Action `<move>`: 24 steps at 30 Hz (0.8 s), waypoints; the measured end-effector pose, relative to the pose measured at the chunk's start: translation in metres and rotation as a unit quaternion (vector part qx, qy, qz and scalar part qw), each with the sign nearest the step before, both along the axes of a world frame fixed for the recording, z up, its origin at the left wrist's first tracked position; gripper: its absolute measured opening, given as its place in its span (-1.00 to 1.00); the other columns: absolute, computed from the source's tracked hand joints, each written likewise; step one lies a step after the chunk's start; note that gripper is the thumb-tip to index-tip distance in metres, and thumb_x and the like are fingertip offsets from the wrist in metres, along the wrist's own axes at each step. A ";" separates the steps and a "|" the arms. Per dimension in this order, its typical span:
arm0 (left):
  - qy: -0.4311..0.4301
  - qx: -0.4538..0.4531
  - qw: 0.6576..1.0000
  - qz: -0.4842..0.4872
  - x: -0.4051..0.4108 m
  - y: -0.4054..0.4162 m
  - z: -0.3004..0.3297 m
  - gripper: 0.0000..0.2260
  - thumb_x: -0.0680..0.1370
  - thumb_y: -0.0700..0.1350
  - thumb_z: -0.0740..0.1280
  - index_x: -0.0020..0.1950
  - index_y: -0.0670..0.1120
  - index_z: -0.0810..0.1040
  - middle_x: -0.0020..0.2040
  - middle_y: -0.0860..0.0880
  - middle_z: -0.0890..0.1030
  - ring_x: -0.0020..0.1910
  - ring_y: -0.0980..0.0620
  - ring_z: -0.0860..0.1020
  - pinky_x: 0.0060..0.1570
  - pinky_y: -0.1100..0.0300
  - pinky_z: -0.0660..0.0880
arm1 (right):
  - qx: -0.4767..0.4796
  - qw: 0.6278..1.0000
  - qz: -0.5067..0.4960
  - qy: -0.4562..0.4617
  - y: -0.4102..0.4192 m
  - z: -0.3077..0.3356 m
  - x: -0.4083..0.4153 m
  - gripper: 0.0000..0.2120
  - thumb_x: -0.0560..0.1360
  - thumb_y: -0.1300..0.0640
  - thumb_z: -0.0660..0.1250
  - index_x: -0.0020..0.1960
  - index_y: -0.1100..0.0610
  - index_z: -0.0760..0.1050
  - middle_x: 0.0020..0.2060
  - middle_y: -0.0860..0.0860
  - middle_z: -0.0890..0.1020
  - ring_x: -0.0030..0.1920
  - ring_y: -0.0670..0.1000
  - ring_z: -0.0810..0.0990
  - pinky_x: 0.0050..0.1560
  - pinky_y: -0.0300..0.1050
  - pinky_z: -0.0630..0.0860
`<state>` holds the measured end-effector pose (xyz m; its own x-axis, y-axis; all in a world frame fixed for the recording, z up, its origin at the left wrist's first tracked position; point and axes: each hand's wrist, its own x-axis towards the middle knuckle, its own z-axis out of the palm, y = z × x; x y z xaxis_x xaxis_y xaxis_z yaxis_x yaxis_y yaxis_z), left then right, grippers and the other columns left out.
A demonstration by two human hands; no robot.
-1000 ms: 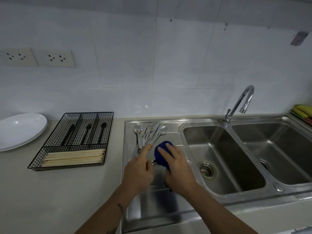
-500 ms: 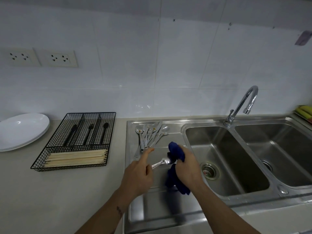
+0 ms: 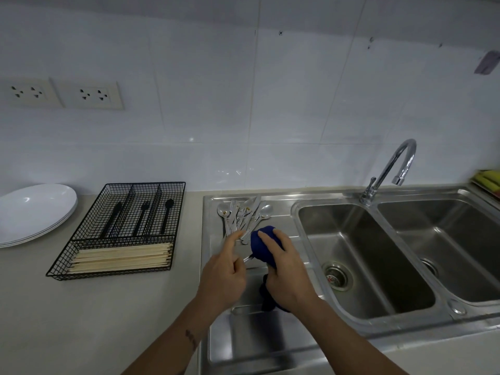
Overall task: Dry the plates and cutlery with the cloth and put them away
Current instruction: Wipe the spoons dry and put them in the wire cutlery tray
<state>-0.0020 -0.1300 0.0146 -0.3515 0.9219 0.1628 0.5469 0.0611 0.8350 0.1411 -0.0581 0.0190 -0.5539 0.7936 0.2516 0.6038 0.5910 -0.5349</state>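
Over the steel drainboard (image 3: 270, 345), my left hand (image 3: 223, 272) pinches the handle of a silver spoon (image 3: 247, 257), index finger stretched out. My right hand (image 3: 284, 272) grips a blue cloth (image 3: 261, 246) wrapped round the spoon's bowl, which is hidden inside it; the cloth's tail hangs below my palm. A pile of silver spoons and forks (image 3: 243, 215) lies at the back of the drainboard, just beyond my fingers. A black wire cutlery tray (image 3: 124, 228) stands to the left. Stacked white plates (image 3: 35, 212) sit at the far left.
The tray holds black cutlery in its rear slots and wooden chopsticks (image 3: 121, 257) in front. A double sink (image 3: 378, 255) with a curved tap (image 3: 389, 171) lies to the right. Yellow sponges (image 3: 489, 178) rest at the far right. Wall sockets (image 3: 86, 94) are above the counter.
Half a second ago the spoon's bowl showed beside the cloth; now my right hand has closed the cloth over it again, as it was a second ago. My left hand stays on the handle.
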 end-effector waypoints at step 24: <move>-0.284 -0.101 0.947 0.111 0.007 0.045 0.024 -0.83 0.46 -0.32 0.43 -0.04 -0.09 0.58 -0.17 -0.10 0.68 -0.22 0.01 0.65 -0.31 0.21 0.60 | -0.034 0.997 -0.072 0.026 -0.004 0.019 0.010 -0.43 0.36 0.41 0.26 0.35 0.14 0.40 0.28 0.01 0.41 0.21 0.02 0.44 0.12 -0.36 0.28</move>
<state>0.0049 -0.0852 0.0383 -0.5175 0.8077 -0.2825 -0.0318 0.3118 0.9496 0.1515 -0.0618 0.0378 -0.4214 0.8797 0.2203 0.6502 0.4625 -0.6028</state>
